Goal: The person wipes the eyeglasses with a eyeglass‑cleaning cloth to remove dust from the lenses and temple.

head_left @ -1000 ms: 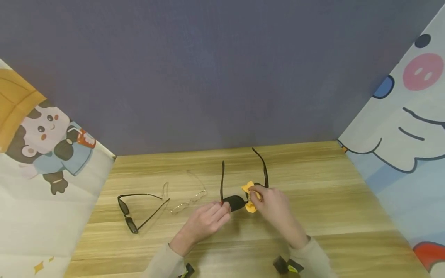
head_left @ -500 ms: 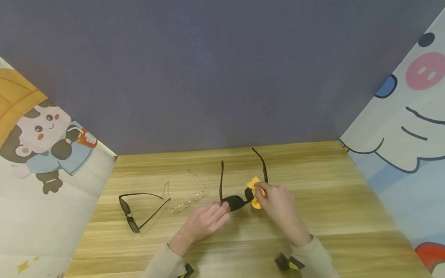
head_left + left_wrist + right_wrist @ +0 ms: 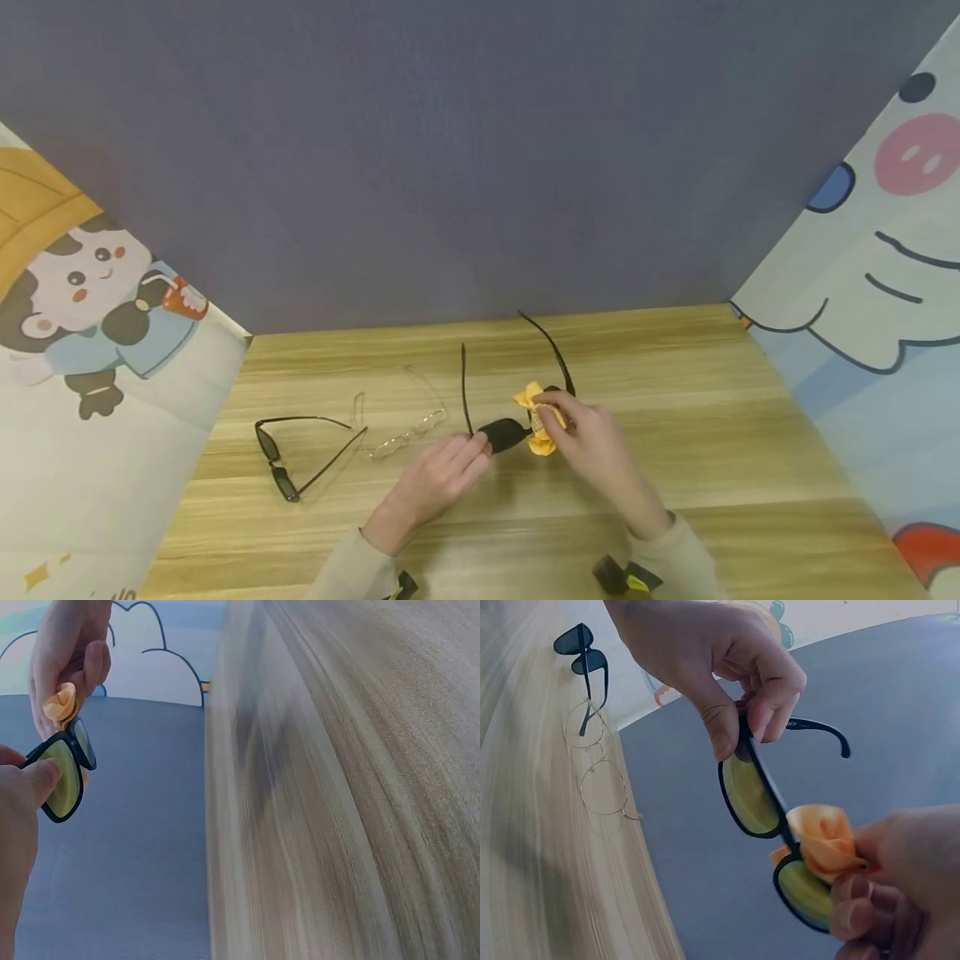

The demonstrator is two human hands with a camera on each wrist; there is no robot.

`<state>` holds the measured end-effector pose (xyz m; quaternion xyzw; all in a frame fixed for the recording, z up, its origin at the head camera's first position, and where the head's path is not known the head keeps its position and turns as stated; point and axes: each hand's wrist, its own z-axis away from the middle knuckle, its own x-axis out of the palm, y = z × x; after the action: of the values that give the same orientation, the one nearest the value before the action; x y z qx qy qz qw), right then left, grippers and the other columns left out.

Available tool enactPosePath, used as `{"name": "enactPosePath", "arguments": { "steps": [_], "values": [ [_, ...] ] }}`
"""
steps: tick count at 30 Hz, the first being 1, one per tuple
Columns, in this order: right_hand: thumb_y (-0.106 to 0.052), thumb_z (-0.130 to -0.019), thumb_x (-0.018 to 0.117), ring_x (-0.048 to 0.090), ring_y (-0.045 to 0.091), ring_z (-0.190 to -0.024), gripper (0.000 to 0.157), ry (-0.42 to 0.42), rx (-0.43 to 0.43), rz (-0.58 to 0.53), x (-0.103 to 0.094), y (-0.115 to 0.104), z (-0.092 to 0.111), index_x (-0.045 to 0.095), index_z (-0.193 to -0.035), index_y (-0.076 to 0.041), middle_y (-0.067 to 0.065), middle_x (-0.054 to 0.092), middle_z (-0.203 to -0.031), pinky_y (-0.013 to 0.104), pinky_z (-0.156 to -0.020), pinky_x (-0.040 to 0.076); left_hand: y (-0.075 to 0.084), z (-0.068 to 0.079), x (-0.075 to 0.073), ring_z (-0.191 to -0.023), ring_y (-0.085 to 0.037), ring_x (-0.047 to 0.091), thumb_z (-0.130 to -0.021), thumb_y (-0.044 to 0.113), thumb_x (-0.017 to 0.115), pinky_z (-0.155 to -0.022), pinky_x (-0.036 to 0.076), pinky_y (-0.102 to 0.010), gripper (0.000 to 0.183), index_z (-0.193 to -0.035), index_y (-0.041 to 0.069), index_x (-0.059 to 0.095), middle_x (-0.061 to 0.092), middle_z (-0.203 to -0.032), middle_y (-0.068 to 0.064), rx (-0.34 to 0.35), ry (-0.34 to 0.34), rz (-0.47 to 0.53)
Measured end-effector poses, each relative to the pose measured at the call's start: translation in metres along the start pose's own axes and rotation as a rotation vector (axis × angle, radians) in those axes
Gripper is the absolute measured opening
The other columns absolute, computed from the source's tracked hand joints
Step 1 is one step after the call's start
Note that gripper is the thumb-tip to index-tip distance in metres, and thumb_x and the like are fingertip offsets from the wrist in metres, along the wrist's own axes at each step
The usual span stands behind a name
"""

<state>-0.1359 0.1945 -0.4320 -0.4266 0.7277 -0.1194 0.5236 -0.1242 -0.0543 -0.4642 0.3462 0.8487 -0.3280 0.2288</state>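
Observation:
Black-framed sunglasses (image 3: 504,435) are held above the table with both temples spread away from the person. My left hand (image 3: 442,475) pinches them at the left hinge corner; its thumb lies on a lens in the left wrist view. Bunched in the fingers of my right hand (image 3: 592,437) is a yellow-orange cloth (image 3: 542,446), folded over the right lens near the bridge. From the right wrist side, the lenses (image 3: 750,802) look yellowish, and the cloth (image 3: 821,840) covers both faces of one lens. Part of that lens is hidden by the cloth and fingers.
On the wooden table (image 3: 750,433), a second pair of black sunglasses (image 3: 281,479) lies unfolded at the left. Thin wire-framed glasses (image 3: 408,437) lie between it and my left hand. A grey panel (image 3: 480,167) stands behind, with cartoon-printed sheets at both sides.
The cloth and right hand slid outward along the right lens, then came back left toward the bridge. The held sunglasses shifted slightly left. The other glasses stayed put.

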Motion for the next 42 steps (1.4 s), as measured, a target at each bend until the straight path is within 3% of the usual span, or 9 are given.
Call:
{"name": "enactPosePath", "arguments": {
  "steps": [7,12,16,20,26,30,35,38,42],
  "values": [
    [0.001,-0.091,0.073,0.025,-0.008,-0.053,0.029,0.116,-0.090,-0.159,0.000,0.002,0.002,0.070,-0.120,-0.005,-0.014,0.036,-0.063,0.013,-0.037,0.026,0.002,0.001,0.000,-0.077,-0.014,0.071,-0.108,0.002,0.044,-0.071,0.062,-0.016,0.030,-0.093,0.001,0.070,0.076,-0.093,-0.010,-0.094,0.051,0.028],
    [0.007,-0.089,0.072,0.028,-0.007,-0.053,0.037,0.187,-0.136,-0.242,0.001,0.004,0.003,0.068,-0.124,-0.002,-0.010,0.039,-0.063,0.012,-0.037,0.027,0.003,-0.002,0.000,-0.076,-0.016,0.073,-0.106,0.013,0.054,-0.073,0.063,-0.019,0.023,-0.098,-0.001,0.071,0.075,-0.092,-0.013,-0.161,0.084,0.084],
    [0.010,-0.089,0.070,0.035,-0.004,-0.050,0.035,0.270,-0.177,-0.308,0.002,0.006,0.005,0.066,-0.123,0.005,-0.004,0.051,-0.061,0.011,-0.037,0.031,0.002,-0.006,-0.001,-0.072,-0.018,0.073,-0.106,0.019,0.056,-0.073,0.063,-0.018,0.027,-0.098,-0.004,0.067,0.074,-0.089,-0.012,-0.210,0.130,0.140],
    [-0.002,-0.099,0.067,0.049,0.004,-0.050,0.026,0.364,-0.252,-0.368,0.004,0.008,0.006,0.064,-0.120,0.012,0.005,0.062,-0.065,0.011,-0.042,0.042,0.003,-0.010,-0.001,-0.066,-0.016,0.072,-0.106,0.025,0.055,-0.067,0.061,-0.015,0.032,-0.098,-0.005,0.064,0.073,-0.083,-0.009,-0.291,0.176,0.210],
    [-0.020,-0.104,0.063,0.069,0.004,-0.076,0.037,0.470,-0.290,-0.363,0.010,0.011,0.009,0.065,-0.117,0.015,0.026,0.072,-0.090,0.012,-0.063,0.058,0.011,-0.020,-0.007,-0.060,-0.017,0.070,-0.099,0.029,0.066,-0.057,0.057,-0.010,0.034,-0.098,-0.005,0.062,0.074,-0.078,-0.012,-0.644,0.229,0.524],
    [-0.012,-0.102,0.065,0.069,0.001,-0.081,0.031,0.497,-0.269,-0.372,0.015,0.013,0.011,0.065,-0.117,0.016,0.028,0.072,-0.092,0.011,-0.067,0.058,0.014,-0.030,-0.014,-0.064,-0.020,0.070,-0.092,0.009,0.075,-0.058,0.060,-0.018,0.022,-0.100,-0.005,0.061,0.075,-0.083,-0.016,-0.927,0.224,0.785],
    [-0.001,-0.099,0.066,0.065,0.003,-0.072,0.026,0.485,-0.253,-0.404,0.020,0.016,0.012,0.065,-0.118,0.016,0.025,0.071,-0.087,0.011,-0.062,0.055,0.012,-0.042,-0.024,-0.071,-0.014,0.069,-0.088,-0.011,0.070,-0.065,0.065,-0.027,0.015,-0.100,-0.013,0.060,0.072,-0.090,-0.028,-1.277,0.214,1.130],
    [0.008,-0.094,0.066,0.063,0.004,-0.069,0.025,0.451,-0.223,-0.423,0.023,0.017,0.012,0.065,-0.118,0.015,0.023,0.071,-0.084,0.012,-0.059,0.054,0.010,-0.046,-0.026,-0.075,-0.008,0.067,-0.086,-0.012,0.070,-0.070,0.063,-0.023,0.016,-0.098,-0.016,0.060,0.071,-0.092,-0.019,-1.432,0.234,1.237],
    [0.017,-0.088,0.066,0.063,0.004,-0.070,0.030,0.392,-0.177,-0.435,0.030,0.016,0.014,0.064,-0.118,0.013,0.019,0.070,-0.084,0.012,-0.058,0.053,0.008,-0.045,-0.024,-0.087,-0.010,0.065,-0.082,-0.014,0.071,-0.079,0.060,-0.021,0.021,-0.098,-0.022,0.059,0.068,-0.093,0.000,-1.559,0.271,1.314]
  ]
}}
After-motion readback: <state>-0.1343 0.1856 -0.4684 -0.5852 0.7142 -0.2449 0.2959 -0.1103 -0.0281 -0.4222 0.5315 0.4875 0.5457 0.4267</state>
